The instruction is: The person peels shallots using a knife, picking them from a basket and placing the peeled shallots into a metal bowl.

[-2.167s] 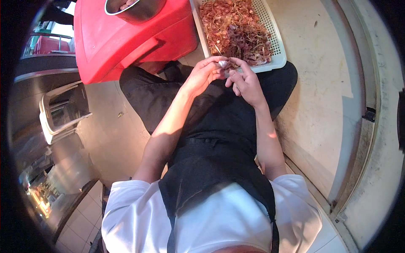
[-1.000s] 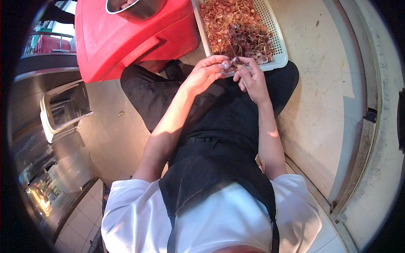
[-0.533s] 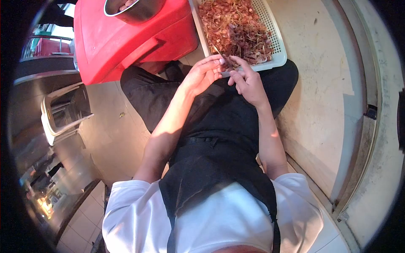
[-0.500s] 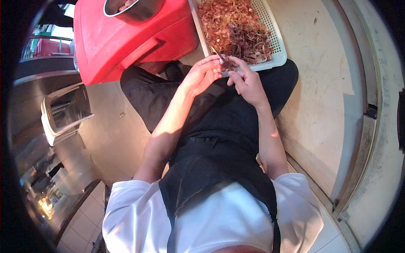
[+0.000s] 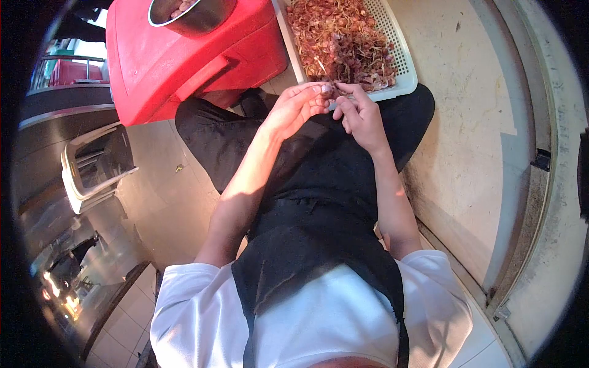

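Over my lap, at the near edge of a white perforated basket (image 5: 402, 80), my two hands meet. Between thumb and fingertips my left hand (image 5: 299, 107) pinches a small purple shallot (image 5: 327, 90). My right hand (image 5: 361, 113) touches the shallot's other side with bent fingers; dark skin shows there, and whether a small tool is in it I cannot make out. The basket holds a heap of reddish-brown shallots and loose skins (image 5: 343, 43), darker on the near side.
A red plastic box (image 5: 165, 55) stands at the upper left, with a metal bowl (image 5: 196, 17) of peeled pieces on it. A white-rimmed bin (image 5: 76, 184) is at the left. A pale wall panel (image 5: 460, 153) runs along the right.
My hands stay together at the basket's near edge while their fingers shift around the shallot. The thin pointed thing seen above my left fingertips half a second ago no longer shows.
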A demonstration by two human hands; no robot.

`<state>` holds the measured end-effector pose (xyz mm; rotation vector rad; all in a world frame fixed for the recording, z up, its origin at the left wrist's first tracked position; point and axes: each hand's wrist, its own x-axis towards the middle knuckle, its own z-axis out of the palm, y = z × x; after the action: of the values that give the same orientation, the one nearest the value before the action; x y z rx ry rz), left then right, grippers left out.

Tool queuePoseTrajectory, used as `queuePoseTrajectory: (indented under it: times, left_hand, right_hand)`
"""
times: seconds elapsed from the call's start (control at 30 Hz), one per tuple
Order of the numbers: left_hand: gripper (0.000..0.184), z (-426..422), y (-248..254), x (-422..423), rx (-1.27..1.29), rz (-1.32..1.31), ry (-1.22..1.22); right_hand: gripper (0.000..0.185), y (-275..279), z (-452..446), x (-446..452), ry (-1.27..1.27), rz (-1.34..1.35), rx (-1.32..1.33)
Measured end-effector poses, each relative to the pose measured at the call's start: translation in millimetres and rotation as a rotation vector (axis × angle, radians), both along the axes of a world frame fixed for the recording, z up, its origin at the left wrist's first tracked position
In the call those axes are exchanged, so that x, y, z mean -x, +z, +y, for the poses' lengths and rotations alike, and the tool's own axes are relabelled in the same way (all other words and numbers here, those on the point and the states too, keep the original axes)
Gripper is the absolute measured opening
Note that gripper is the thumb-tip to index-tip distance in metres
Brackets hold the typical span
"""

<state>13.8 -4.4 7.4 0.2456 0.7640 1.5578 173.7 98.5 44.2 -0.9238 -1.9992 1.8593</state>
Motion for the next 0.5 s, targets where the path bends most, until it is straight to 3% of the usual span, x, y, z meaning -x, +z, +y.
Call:
queuePoseTrajectory:
  times: [0.2,0.5]
  left_hand:
    - [0.028,2,-3,-1,-0.007,0.008,-0.017]
    - [0.022,-1,8,-4,0.037,0.057,0.012]
  right_hand:
    - [0.038,11,-1,-2,0.047,-0.045,0.054]
    - [0.034,13,-8,4,0.068,0.012,-0.093]
